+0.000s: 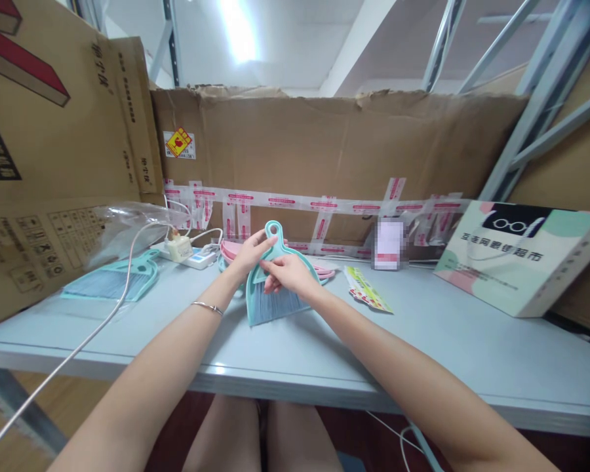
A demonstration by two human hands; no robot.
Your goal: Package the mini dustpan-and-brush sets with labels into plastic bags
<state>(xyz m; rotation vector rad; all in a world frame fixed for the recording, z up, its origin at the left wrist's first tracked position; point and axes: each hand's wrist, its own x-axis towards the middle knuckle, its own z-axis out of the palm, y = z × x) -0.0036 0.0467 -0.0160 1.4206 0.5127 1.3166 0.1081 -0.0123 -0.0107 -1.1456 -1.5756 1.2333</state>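
Note:
A mint-green dustpan (250, 301) with a grey-bristled hand brush (280, 307) nested in it is tilted up above the table's middle, its looped handle at the top. My left hand (252, 252) is closed around the handle side, thumb along the neck. Over the front, my right hand (290, 272) has its fingers curled against the brush's upper part; its fingertips are partly hidden. Behind the set lie pink dustpans (229, 250), mostly covered by my hands. Another mint dustpan and brush set (113, 282) rests on the left, seemingly under clear plastic.
A white power strip (191, 257) with a plugged-in adapter (179, 248) sits at the back left. Its white cable (128, 282) crosses the table's left side. Colourful packets (366, 288), a blurred-out phone-like object (388, 244) and a printed box (516, 255) stand rightward. Large cartons (299, 144) wall the back.

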